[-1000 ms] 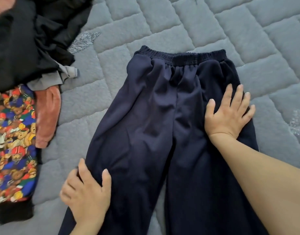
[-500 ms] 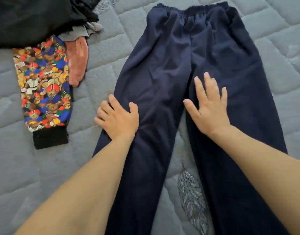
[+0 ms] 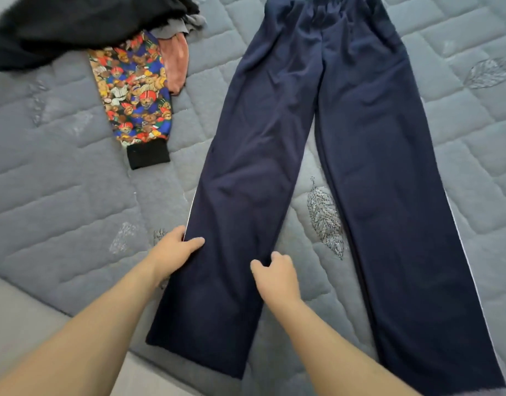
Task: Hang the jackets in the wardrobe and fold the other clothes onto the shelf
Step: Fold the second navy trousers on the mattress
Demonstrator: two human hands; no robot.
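The step in hand seems to be the folding of the trousers, and it is at its beginning: the garment lies spread out, not yet folded.

Nearest, the left hand [image 3: 174, 251] grips the outer edge of one trouser leg, thumb on top of the cloth and fingers at the seam. The right hand [image 3: 276, 274] pinches the inner edge of the same leg with curled fingers. Both hands hold the leg a little above its hem.

The dark navy wide-leg trousers [image 3: 369, 155] lie flat on the grey quilted bed cover [image 3: 60, 195], legs apart in a narrow V, waistband at the far end. The cloth looks smooth and soft, with few wrinkles; a thin pale line runs down the outer seams. I judge it will slide easily, so the next move probably calls for carrying this leg across onto the other with edges matched.

The cover is padded in squares, with silvery leaf patterns [image 3: 326, 218].

Farther, at the left, lies a colourful bear-print sleeve with a black ribbed cuff [image 3: 134, 92], beside a pinkish plush piece [image 3: 176, 62], under a black fuzzy garment [image 3: 74, 24].
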